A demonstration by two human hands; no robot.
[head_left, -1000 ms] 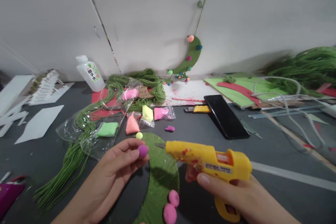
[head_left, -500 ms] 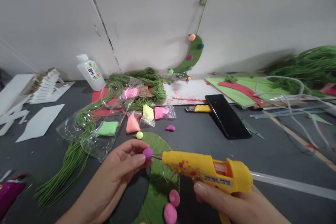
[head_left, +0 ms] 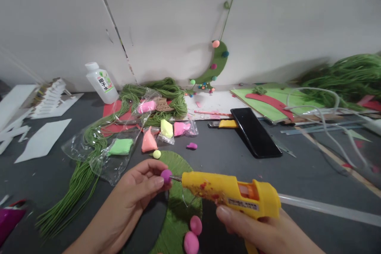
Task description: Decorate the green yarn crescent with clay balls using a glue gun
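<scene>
1. Here's the purple ball, pinched between thumb and fingers of my left hand, right at the nozzle tip.
2. My right hand is wrapped around the yellow glue gun, nozzle pointing toward my left hand.
3. Just beneath my left fingertips, the green crescent!
4. Beyond my right hand lies the black phone.

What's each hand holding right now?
Left hand: closed on a purple ball with its fingertips.
Right hand: closed around a yellow glue gun.
</scene>
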